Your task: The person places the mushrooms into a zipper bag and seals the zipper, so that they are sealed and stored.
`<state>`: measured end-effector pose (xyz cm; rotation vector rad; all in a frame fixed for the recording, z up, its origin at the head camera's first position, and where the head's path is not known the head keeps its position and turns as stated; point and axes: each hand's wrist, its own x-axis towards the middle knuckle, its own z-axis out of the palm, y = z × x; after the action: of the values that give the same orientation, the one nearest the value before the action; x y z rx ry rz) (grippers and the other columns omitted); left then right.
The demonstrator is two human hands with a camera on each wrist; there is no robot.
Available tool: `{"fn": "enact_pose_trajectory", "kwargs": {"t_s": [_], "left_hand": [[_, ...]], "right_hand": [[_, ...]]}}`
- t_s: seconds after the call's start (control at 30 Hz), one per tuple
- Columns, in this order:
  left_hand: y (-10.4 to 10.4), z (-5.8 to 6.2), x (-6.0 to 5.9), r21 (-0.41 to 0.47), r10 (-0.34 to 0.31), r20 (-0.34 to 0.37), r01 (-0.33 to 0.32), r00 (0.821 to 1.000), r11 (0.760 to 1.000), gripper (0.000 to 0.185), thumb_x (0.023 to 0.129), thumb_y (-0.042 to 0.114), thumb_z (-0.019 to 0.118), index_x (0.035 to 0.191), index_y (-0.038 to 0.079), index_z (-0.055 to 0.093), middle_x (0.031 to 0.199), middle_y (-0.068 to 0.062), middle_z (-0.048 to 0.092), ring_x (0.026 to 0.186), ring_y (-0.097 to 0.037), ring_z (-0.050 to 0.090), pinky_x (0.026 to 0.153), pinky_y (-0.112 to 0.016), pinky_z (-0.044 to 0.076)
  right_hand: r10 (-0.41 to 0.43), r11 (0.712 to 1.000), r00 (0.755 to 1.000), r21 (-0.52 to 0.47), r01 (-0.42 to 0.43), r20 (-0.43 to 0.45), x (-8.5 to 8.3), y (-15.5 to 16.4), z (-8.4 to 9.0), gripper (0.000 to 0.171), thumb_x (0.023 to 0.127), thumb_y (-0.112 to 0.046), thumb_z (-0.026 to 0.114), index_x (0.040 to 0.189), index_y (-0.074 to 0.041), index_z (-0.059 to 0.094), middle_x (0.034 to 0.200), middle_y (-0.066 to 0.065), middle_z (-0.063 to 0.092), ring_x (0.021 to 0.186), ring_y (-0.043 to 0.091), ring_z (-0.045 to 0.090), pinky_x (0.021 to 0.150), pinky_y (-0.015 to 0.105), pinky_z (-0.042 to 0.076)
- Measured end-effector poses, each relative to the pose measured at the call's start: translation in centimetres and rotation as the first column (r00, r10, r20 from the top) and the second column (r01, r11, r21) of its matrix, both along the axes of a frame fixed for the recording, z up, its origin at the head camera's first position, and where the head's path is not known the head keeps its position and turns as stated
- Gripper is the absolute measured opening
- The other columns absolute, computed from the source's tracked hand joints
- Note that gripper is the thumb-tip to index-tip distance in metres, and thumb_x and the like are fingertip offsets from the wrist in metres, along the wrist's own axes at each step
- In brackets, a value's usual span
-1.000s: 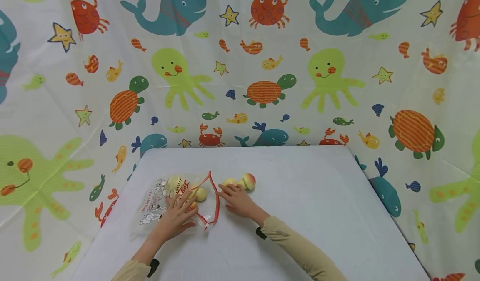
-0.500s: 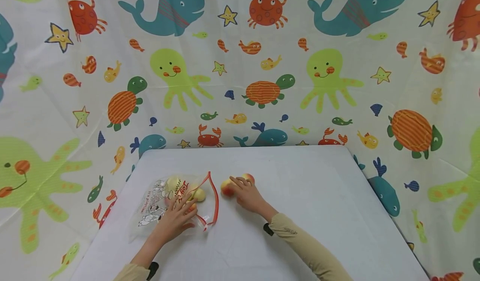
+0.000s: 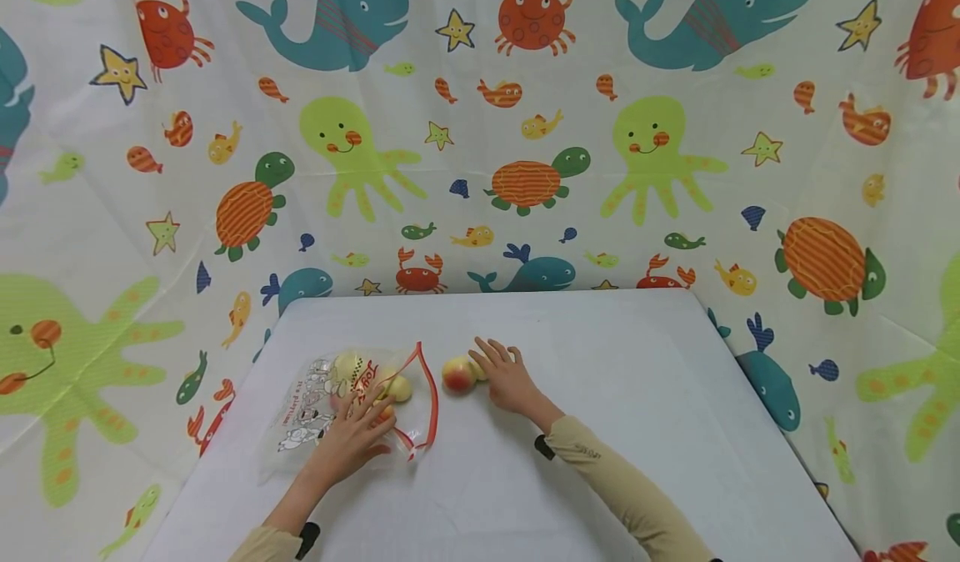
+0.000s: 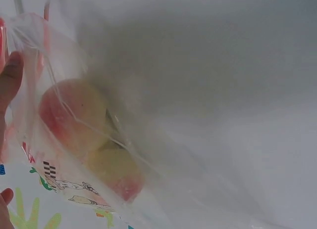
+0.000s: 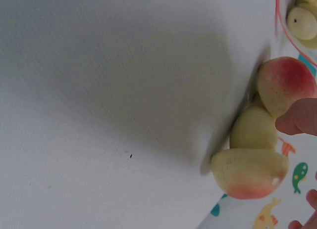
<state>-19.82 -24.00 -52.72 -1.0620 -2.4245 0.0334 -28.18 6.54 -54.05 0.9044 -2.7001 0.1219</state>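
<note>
My left hand [image 3: 352,437] rests with spread fingers on a clear plastic bag [image 3: 300,416] that has printed drawings and a red-edged mouth. Inside the bag lie several yellow-and-red fruits, among them a peach-like one [image 4: 74,113]. My right hand [image 3: 516,385] hovers at a small group of loose fruits just right of the bag's mouth, fingers apart. A red-blushed fruit [image 5: 286,83] lies closest to the bag. Beside it is a pale yellow fruit [image 5: 255,130], then a dome-shaped yellow-and-red piece [image 5: 250,172] with a flat side. In the right wrist view the thumb overlaps the red-blushed fruit's edge.
The fruits and bag lie on a white-covered table [image 3: 637,395]. A curtain [image 3: 450,87] printed with sea animals hangs behind it and along both sides.
My right hand has shifted right, away from the bag's mouth and across the loose fruits. The red-blushed fruit near the bag is now uncovered; the right-hand one is hidden. My left hand stays put.
</note>
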Motion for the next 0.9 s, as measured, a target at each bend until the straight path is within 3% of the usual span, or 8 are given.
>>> {"fn": "enact_pose_trajectory", "kwargs": {"t_s": [0.23, 0.57, 0.9], "left_hand": [[0.0, 0.0, 0.0, 0.007, 0.001, -0.008, -0.001, 1.000, 1.000, 0.047, 0.056, 0.035, 0.079, 0.097, 0.020, 0.061, 0.122, -0.011, 0.056, 0.119, -0.037, 0.043, 0.093, -0.055, 0.029], [-0.1, -0.2, -0.1, 0.009, 0.007, -0.015, -0.007, 1.000, 1.000, 0.047, 0.055, 0.035, 0.079, 0.097, 0.021, 0.061, 0.122, -0.011, 0.056, 0.119, -0.036, 0.043, 0.093, -0.056, 0.029], [-0.1, -0.4, -0.1, -0.015, 0.008, -0.015, -0.008, 1.000, 1.000, 0.044, 0.059, 0.038, 0.076, 0.097, 0.020, 0.061, 0.123, -0.010, 0.055, 0.121, -0.036, 0.042, 0.093, -0.055, 0.029]], "right_hand": [[-0.045, 0.999, 0.998, 0.015, 0.045, 0.048, -0.9, 0.5, 0.2, 0.075, 0.070, -0.017, 0.068, 0.136, -0.015, 0.032, 0.147, 0.008, 0.024, 0.131, 0.027, 0.026, 0.094, 0.049, 0.031], [-0.101, 0.993, 0.990, 0.075, 0.093, 0.100, -2.3, 0.8, -0.3, 0.088, 0.068, -0.036, 0.073, 0.139, -0.016, 0.026, 0.149, 0.008, 0.018, 0.135, 0.029, 0.020, 0.097, 0.053, 0.028], [-0.132, 0.989, 0.981, 0.086, 0.120, 0.142, -2.9, 0.9, -1.3, 0.084, 0.072, -0.043, 0.068, 0.140, -0.021, 0.024, 0.144, 0.004, 0.031, 0.128, 0.029, 0.033, 0.092, 0.057, 0.033]]}}
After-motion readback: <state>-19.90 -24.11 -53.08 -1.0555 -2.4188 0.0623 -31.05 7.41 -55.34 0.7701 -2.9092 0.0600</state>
